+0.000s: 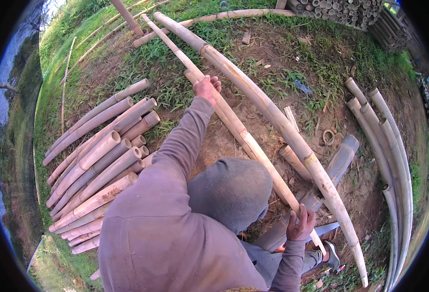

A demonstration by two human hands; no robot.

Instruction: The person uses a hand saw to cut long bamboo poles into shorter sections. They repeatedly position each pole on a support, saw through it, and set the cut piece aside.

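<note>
A pale, slender bamboo strip (174,47) runs slantwise across the middle, from the far left toward my right foot. Against it lies a shorter bamboo pole (243,137), its far end just beyond my left hand. My left hand (208,89) is closed around the strip and the pole, fingers wrapped over them. Close to my right shoe, my right hand (302,223) grips near the pole's near end, thumb raised along it; the strip's tip comes out below this hand. Part of a saw blade (327,228) shows beside my right hand, its handle mostly hidden.
A long bamboo pole (273,114) lies to the right. Under its near part is a thick grey bamboo piece (343,155). Cut bamboo lengths (95,163) are piled at left, and several long poles (392,141) lie at right. A bamboo stack (338,10) stands at the back.
</note>
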